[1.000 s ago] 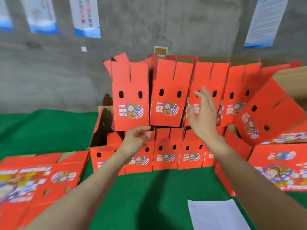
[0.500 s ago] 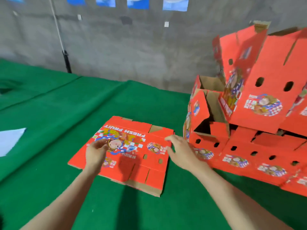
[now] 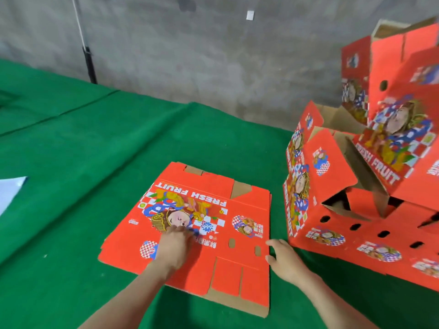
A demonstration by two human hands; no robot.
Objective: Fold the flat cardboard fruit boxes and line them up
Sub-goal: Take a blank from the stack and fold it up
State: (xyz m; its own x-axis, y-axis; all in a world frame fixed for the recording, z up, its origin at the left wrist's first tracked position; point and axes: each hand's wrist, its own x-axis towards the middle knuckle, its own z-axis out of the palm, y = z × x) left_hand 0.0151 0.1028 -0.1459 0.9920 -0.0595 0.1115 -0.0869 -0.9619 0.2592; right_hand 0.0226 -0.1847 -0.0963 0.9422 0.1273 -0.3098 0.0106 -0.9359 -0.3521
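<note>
A stack of flat red cardboard fruit boxes printed "FRESH FRUIT" lies on the green table in front of me. My left hand rests palm down on the top sheet, fingers stretched over the printed picture. My right hand is at the stack's right edge, thumb touching the edge and fingers loosely bent beside it; I cannot see a firm grip. To the right, folded red boxes stand in a row, with more folded boxes piled on top, some tilted.
A white sheet of paper lies at the table's left edge. A grey concrete wall runs behind the table, with a thin black pole standing against it. Green cloth shows to the left of and behind the flat stack.
The view swung left from the pile of folded boxes to the flat stack. Both hands dropped from the folded boxes onto the flat stack, the left sliding to its middle, the right to its right edge.
</note>
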